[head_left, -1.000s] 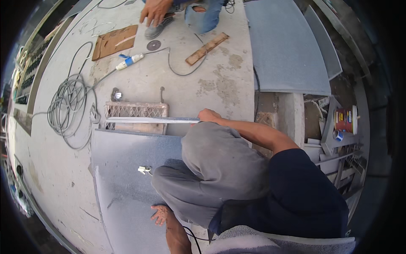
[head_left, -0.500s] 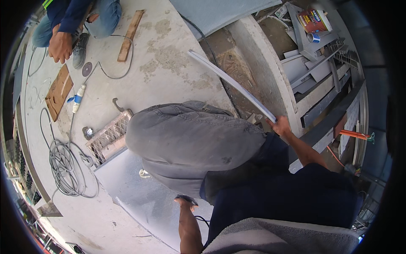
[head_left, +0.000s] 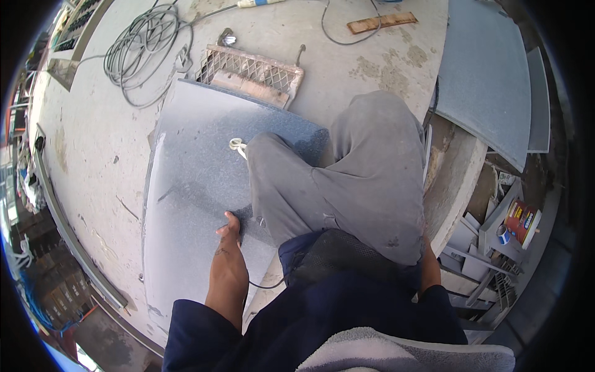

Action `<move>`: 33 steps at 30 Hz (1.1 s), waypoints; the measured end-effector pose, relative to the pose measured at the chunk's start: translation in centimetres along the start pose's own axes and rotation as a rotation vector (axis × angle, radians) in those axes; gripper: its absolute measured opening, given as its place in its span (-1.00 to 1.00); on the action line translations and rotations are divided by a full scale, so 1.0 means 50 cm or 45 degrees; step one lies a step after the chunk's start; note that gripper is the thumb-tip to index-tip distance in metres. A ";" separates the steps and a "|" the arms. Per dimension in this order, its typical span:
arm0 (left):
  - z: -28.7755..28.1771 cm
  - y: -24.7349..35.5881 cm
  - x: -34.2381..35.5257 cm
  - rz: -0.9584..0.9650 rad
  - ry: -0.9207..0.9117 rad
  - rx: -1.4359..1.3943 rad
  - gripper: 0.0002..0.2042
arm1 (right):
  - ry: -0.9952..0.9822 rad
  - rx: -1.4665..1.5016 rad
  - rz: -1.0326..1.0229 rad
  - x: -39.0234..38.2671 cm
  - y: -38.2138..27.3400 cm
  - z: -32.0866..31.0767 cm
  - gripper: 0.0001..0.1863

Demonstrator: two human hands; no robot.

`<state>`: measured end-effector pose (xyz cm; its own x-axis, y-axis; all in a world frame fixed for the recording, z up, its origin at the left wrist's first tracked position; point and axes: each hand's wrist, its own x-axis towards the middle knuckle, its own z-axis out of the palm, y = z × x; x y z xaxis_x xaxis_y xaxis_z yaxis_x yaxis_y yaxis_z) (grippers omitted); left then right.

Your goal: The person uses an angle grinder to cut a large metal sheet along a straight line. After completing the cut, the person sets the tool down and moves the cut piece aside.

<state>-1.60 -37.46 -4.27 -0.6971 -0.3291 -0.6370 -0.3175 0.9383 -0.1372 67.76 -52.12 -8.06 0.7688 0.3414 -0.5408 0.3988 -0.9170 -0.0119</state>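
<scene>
My left hand [head_left: 229, 227] is low over a grey stone-like slab [head_left: 186, 167], beside my bent knee. Its fingers curl round a dark thing mostly hidden by the hand and its shadow; a thin black cord [head_left: 266, 286] shows by that wrist. My right hand [head_left: 429, 251] is down beside my right thigh, its fingers hidden behind the trouser leg. Past that leg, a narrow edge of a pale long strip [head_left: 428, 152] shows; whether the hand holds it is hidden. A cream-coloured looped piece [head_left: 237, 145] lies on the slab against my knee.
Beyond the slab is a rusty mesh-topped frame [head_left: 254, 71], with coiled grey cable [head_left: 139, 46] to its left. A wooden piece [head_left: 382, 23] lies farther off. At right are a large grey sheet [head_left: 486, 74], a concrete ledge [head_left: 460, 183], a red-brown bucket [head_left: 522, 224] and offcuts.
My view has swung left, so the slab shows more fully and the other person has left the picture. My right hand, earlier closed on the pale strip, is now largely behind my leg.
</scene>
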 end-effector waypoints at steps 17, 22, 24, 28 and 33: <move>-0.034 -0.001 -0.099 0.065 -0.117 0.205 0.13 | -0.246 0.201 -1.500 -0.190 -0.931 -0.450 -0.74; -0.016 0.003 -0.060 0.083 -0.161 0.161 0.11 | 0.092 -0.347 -1.800 -0.229 -1.033 -0.453 -0.68; -0.010 0.010 -0.026 -0.016 -0.211 0.047 0.11 | -0.462 0.083 -1.641 -0.214 -1.067 -0.518 -0.56; 0.008 0.030 0.059 -0.147 -0.220 0.036 0.10 | -1.378 2.272 -1.431 -0.142 -1.017 -0.720 -0.72; -0.014 0.060 0.044 -0.179 -0.221 -0.003 0.12 | -1.389 2.919 -1.786 -0.050 -0.845 -0.854 -0.49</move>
<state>-4.53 -35.44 -5.55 -0.5248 -0.4331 -0.7329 -0.4053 0.8842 -0.2322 70.32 -5.44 29.72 0.2522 0.8690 0.4257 -0.9114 0.3611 -0.1974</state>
